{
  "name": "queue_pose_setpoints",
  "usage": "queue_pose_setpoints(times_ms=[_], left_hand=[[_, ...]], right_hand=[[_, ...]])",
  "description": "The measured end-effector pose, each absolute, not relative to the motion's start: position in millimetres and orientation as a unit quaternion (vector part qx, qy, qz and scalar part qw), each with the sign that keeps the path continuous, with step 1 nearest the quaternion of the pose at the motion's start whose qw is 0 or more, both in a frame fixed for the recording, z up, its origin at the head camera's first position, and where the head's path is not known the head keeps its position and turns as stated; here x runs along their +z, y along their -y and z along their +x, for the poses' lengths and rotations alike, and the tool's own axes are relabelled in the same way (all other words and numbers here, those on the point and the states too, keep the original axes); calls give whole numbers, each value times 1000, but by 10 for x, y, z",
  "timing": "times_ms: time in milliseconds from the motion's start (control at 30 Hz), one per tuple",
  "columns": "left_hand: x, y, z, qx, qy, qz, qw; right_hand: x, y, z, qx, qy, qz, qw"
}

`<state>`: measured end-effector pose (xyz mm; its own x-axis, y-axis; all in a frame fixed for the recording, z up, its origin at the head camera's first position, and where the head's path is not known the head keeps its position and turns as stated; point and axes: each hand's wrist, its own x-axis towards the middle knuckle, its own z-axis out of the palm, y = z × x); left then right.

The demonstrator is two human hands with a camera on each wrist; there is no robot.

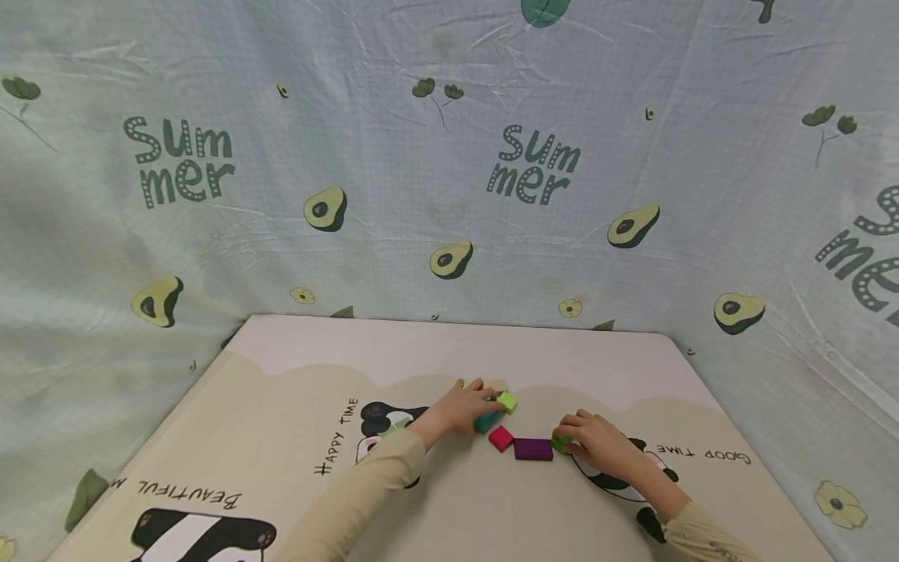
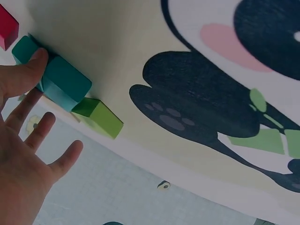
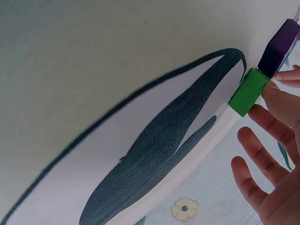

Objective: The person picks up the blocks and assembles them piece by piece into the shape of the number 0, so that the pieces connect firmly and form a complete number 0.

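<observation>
In the head view my left hand (image 1: 465,409) is over a teal block (image 1: 488,422). The left wrist view shows that hand's thumb and index finger pinching the teal block (image 2: 68,83), the other fingers spread. A lime-green block (image 2: 99,118) lies against its end. Another lime block (image 1: 507,402) sits by the fingertips in the head view. My right hand (image 1: 597,442) pinches a green block (image 3: 248,93) between thumb and index finger, at the end of a purple block (image 1: 534,449). Left of the purple block lies a red block (image 1: 501,438), tilted at an angle.
A beige block (image 1: 497,385) lies behind the left hand, partly hidden. The blocks stand on a table (image 1: 295,406) with a printed panda cover. Behind it hangs a cloth (image 1: 386,234) with avocado prints.
</observation>
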<state>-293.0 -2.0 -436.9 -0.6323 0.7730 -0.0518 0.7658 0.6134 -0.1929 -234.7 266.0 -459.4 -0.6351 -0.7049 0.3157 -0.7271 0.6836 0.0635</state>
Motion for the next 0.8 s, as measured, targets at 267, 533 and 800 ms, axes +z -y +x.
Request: queue_pose_setpoints(times_ms=[267, 533, 800], left_hand=[[-4420, -61, -3017, 67, 913, -402, 16], [-4442, -64, -3026, 43, 918, -393, 25], [-4467, -56, -3028, 32, 914, -403, 37]], right_hand=[[-4605, -2666, -2357, 31, 904, 394, 162], [-4590, -2661, -2370, 30, 902, 399, 164], [-4575, -2660, -2371, 29, 903, 398, 160]])
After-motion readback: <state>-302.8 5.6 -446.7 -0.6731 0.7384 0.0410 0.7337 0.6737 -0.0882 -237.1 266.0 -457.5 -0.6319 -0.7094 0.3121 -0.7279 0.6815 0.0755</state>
